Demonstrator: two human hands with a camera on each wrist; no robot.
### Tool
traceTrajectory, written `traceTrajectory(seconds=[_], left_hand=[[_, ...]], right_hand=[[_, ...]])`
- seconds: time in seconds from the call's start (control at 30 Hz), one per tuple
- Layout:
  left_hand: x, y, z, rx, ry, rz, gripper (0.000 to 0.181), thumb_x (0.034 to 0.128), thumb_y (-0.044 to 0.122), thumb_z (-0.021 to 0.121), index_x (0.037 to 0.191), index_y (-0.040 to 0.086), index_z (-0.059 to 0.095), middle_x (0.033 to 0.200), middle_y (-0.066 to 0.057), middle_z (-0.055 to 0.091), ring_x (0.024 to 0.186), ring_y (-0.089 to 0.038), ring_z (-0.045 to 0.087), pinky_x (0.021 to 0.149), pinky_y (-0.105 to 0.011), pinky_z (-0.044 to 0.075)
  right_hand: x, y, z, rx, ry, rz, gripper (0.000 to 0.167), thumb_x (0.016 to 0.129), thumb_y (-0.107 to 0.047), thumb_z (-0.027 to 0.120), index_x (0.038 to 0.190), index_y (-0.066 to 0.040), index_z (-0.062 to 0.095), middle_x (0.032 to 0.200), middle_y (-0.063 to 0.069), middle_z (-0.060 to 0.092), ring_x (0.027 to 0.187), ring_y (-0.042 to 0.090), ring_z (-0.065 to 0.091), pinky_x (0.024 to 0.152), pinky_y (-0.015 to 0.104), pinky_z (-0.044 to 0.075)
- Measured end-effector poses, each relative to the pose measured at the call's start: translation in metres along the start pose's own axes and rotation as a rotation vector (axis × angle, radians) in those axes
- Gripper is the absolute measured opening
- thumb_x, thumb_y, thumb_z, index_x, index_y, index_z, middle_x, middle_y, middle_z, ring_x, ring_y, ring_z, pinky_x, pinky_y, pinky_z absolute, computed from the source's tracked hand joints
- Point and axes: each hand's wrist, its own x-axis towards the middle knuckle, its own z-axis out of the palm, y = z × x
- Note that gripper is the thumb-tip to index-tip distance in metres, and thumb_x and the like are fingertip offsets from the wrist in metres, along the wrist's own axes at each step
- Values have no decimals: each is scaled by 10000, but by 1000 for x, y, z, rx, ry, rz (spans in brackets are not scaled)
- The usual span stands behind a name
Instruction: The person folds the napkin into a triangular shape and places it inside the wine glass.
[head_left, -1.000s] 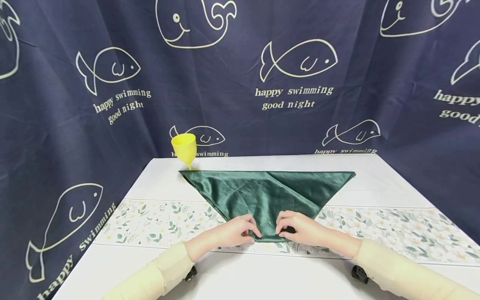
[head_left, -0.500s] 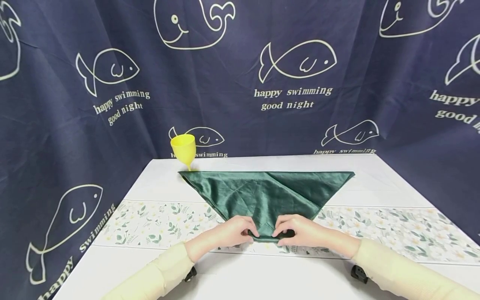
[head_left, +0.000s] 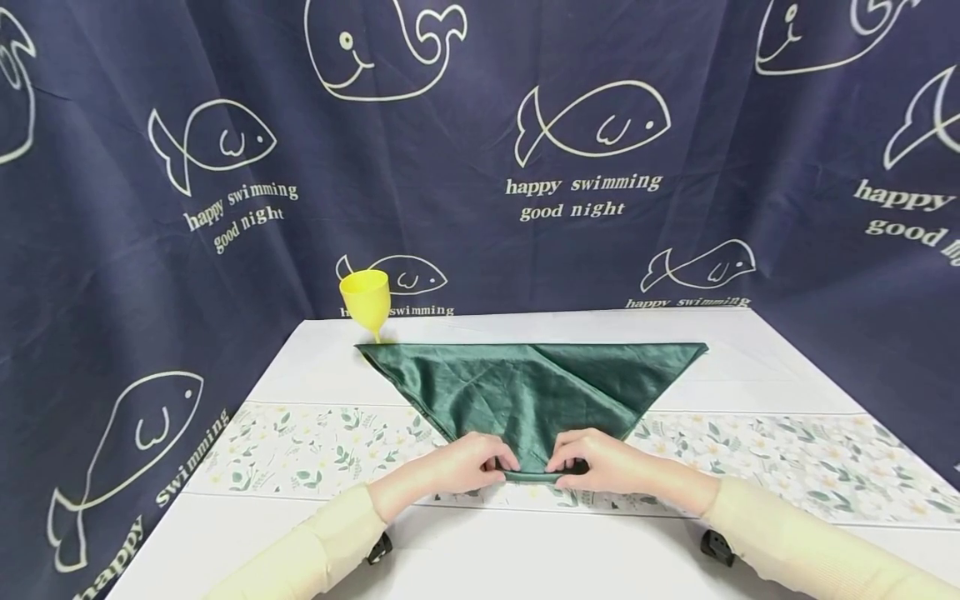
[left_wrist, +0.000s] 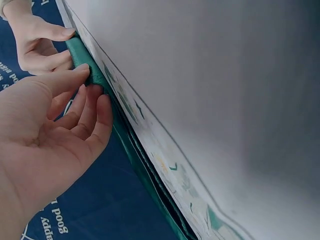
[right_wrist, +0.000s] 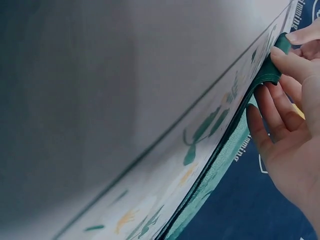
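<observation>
A dark green satin cloth (head_left: 525,392) lies on the table, wide at the far side and narrowing to a short near edge, which is rolled into a narrow band. My left hand (head_left: 472,462) pinches the left end of that band; in the left wrist view the left hand (left_wrist: 60,125) has its thumb on the roll and fingers behind it. The right end is pinched by my right hand (head_left: 600,461). In the right wrist view, the right hand (right_wrist: 295,110) holds the green roll (right_wrist: 270,70) between thumb and fingers.
A yellow goblet (head_left: 366,300) stands at the back left, by the cloth's far left corner. The white table (head_left: 510,550) has a floral strip (head_left: 315,450) across it. Behind hangs a navy curtain (head_left: 420,183) with fish drawings.
The cloth's near edge has been turned up into a thin roll between the two hands, and the fingertips have closed on it. The goblet has not moved on the table.
</observation>
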Motion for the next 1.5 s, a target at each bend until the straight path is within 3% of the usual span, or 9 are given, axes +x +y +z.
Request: traceTrajectory(seconds=[0.23,0.47,0.7,1.0,1.27,1.5], left_hand=[[-1,1,3,-28,15,-2,141,894,163,646,1023,119,679,961,43,577,671,37,462,613,-105,440],[-1,0,3,-26,29,63,94,907,114,619,980,116,678,947,30,642,622,30,431,571,-95,407],[1,0,2,-51,29,28,110,919,118,601,993,153,676,895,59,665,576,26,450,564,-109,425],[2,3,2,-64,19,-6,163,915,115,607,1072,134,648,967,25,688,753,44,565,677,-108,479],[2,2,5,4,20,1,209,915,151,614,1107,97,676,874,49,546,643,11,424,601,-115,405],[3,-1,5,-10,45,-39,171,941,160,571,1048,90,686,868,54,536,612,2,402,587,-127,391]], right_hand=[[1,1,2,21,-8,-35,78,876,-135,664,933,-161,711,797,-75,586,632,41,496,560,151,458],[0,-2,2,28,-14,-35,76,875,-115,661,911,-176,688,831,-59,578,649,50,490,572,145,455],[0,-1,2,58,-9,-55,168,868,-142,674,1035,-141,695,900,-30,614,706,37,515,613,167,480],[1,4,2,70,30,-66,115,898,-140,630,981,-114,704,813,-49,635,652,-53,480,558,148,477],[1,1,1,67,28,-13,111,906,-110,614,974,-104,703,823,-35,640,617,-62,455,527,133,451],[2,1,0,18,18,-3,138,943,-122,561,956,-125,698,710,-80,505,582,-88,347,499,109,373]])
